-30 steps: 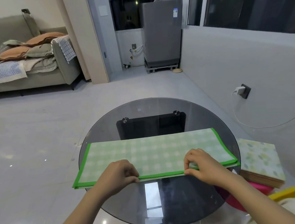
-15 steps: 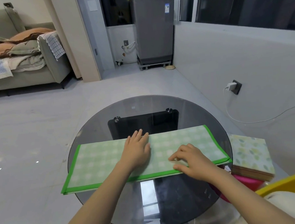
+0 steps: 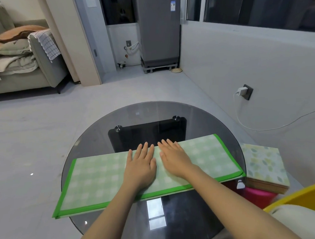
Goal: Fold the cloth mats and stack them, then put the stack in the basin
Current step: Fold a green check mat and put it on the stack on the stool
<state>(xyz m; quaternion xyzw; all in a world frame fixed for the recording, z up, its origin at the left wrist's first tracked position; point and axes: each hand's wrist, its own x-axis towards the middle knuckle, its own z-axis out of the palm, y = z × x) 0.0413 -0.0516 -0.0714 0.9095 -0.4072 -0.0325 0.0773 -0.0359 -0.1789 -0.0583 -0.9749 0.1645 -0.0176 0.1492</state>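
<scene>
A green checked cloth mat point(image 3: 101, 177) with a bright green border lies folded lengthwise into a long strip across the round glass worktop point(image 3: 152, 112), its left end overhanging the rim. The left hand point(image 3: 141, 167) lies flat at the strip's middle, fingers straight, its grip wide and holding nothing. Just beside it the right hand point(image 3: 174, 159) presses flat likewise, grip wide. Right of the worktop, a stack of leaf-patterned folded mats point(image 3: 265, 167) rests on a pink basin point(image 3: 257, 196).
</scene>
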